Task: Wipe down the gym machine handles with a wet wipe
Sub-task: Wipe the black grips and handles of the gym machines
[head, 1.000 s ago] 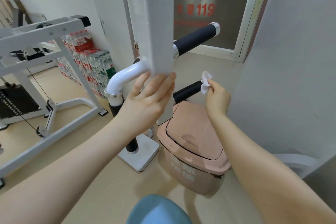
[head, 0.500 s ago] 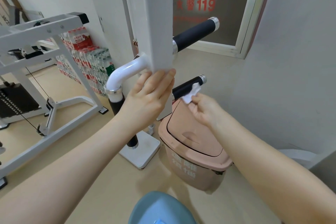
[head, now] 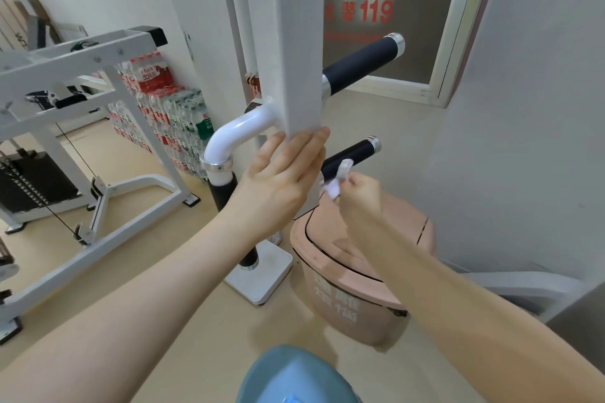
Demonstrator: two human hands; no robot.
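Observation:
A white upright bar of the gym machine carries two black padded handles on its right side. The upper handle has a chrome end cap. The lower handle is shorter. My right hand pinches a small crumpled white wet wipe against the inner end of the lower handle, close to the bar. My left hand lies against the bar's lower end with straight fingers. A third black grip hangs down from a white curved tube on the left.
A pink lidded bin stands on the floor under the lower handle. A white weight machine frame fills the left, with stacked packs of water bottles behind it. A grey wall stands close on the right. A blue round object sits at the bottom.
My right hand has drawn the wipe along the lower handle from its outer tip inward to the bar. My left hand has stayed on the bar.

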